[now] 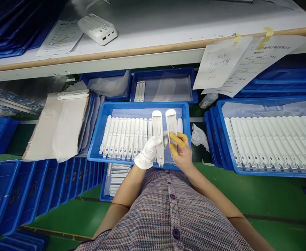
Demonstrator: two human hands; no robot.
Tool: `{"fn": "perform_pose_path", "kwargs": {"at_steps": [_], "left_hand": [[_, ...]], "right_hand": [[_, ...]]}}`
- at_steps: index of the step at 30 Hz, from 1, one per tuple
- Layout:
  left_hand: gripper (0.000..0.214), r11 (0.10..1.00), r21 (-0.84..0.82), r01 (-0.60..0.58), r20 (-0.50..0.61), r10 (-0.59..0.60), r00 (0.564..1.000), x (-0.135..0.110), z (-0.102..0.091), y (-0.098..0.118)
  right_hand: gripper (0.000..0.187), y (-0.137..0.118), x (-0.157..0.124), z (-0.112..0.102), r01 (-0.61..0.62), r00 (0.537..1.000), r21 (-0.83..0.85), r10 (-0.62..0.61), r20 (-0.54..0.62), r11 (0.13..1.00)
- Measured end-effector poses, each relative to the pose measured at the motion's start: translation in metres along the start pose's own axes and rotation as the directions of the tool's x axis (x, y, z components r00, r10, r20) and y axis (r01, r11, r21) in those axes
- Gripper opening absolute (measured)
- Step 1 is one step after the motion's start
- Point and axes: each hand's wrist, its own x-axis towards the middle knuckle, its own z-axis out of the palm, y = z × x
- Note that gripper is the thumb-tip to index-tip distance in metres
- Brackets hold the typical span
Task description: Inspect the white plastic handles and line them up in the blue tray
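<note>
My left hand (148, 152), in a white glove, is closed around a long white plastic housing (157, 125) with a slotted, rounded end pointing away from me. My right hand (181, 151), with yellow finger covers, grips a second such white plastic housing (171, 120), held beside the first and slightly apart from it. Both are above a blue tray (142, 105), where several similar white housings (124, 136) lie side by side in a row. My fingers and the held pieces hide part of that row.
A blue tray (227, 139) of similar housings stands at right. Behind the middle tray is another blue tray (163, 72) with a few pieces. Cardboard sheets (56, 125) lean at left. A white power bank (97, 29) rests on the shelf; taped papers (222, 62) hang from its edge.
</note>
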Motion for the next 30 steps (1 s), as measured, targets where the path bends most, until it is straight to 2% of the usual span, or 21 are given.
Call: {"fn": "perform_pose_path", "kwargs": {"at_steps": [2,3,4,7,9,12,15,17,20,22,23,26,30], "left_hand": [[0.042,0.975,0.219,-0.037,-0.056,0.051,0.997,0.008,-0.009,-0.002],[0.043,0.936,0.349,-0.043,-0.076,0.074,0.994,0.013,-0.016,-0.004],[0.045,0.880,0.473,-0.036,-0.093,0.091,0.992,0.019,-0.023,-0.008],[0.058,0.631,0.775,0.034,-0.103,0.074,0.992,0.036,-0.044,-0.027],[0.063,0.488,0.870,0.075,-0.099,0.024,0.995,0.044,-0.055,-0.042],[0.065,0.393,0.913,0.111,-0.114,-0.017,0.993,0.047,-0.062,-0.058],[0.066,0.304,0.939,0.161,-0.163,-0.019,0.986,0.043,-0.062,-0.061],[0.066,0.220,0.963,0.156,-0.161,0.006,0.987,0.039,-0.060,-0.061],[0.076,-0.049,0.998,-0.036,0.035,-0.019,0.999,0.038,-0.055,-0.066],[0.087,-0.216,0.959,-0.182,0.157,-0.131,0.979,0.038,-0.053,-0.074],[0.091,-0.255,0.942,-0.218,0.175,-0.181,0.968,0.039,-0.053,-0.077],[0.093,-0.294,0.927,-0.232,0.166,-0.233,0.958,0.041,-0.055,-0.083],[0.092,-0.280,0.933,-0.226,0.163,-0.232,0.959,0.043,-0.057,-0.083]], "right_hand": [[0.055,0.009,0.008,-0.004,-0.051,0.991,-0.102,0.063,0.117,0.993],[0.061,0.016,0.013,-0.005,-0.096,0.972,-0.189,0.133,0.192,0.977],[0.066,0.022,0.020,-0.006,-0.137,0.936,-0.302,0.223,0.274,0.944],[0.074,0.045,0.037,0.000,-0.149,0.762,-0.586,0.470,0.446,0.797],[0.074,0.057,0.043,0.009,-0.113,0.683,-0.650,0.533,0.499,0.752],[0.069,0.069,0.047,0.021,-0.070,0.639,-0.667,0.547,0.541,0.742],[0.052,0.074,0.058,0.023,-0.013,0.646,-0.705,0.544,0.535,0.709],[0.042,0.078,0.074,0.017,0.016,0.697,-0.749,0.529,0.483,0.662],[0.044,0.088,0.107,0.008,0.062,0.781,-0.813,0.479,0.400,0.579],[0.043,0.097,0.126,0.007,0.107,0.804,-0.836,0.448,0.391,0.538],[0.043,0.101,0.133,0.008,0.128,0.807,-0.842,0.439,0.396,0.524],[0.047,0.109,0.142,0.015,0.163,0.809,-0.860,0.434,0.397,0.483],[0.052,0.113,0.144,0.020,0.180,0.808,-0.879,0.444,0.388,0.441]]}}
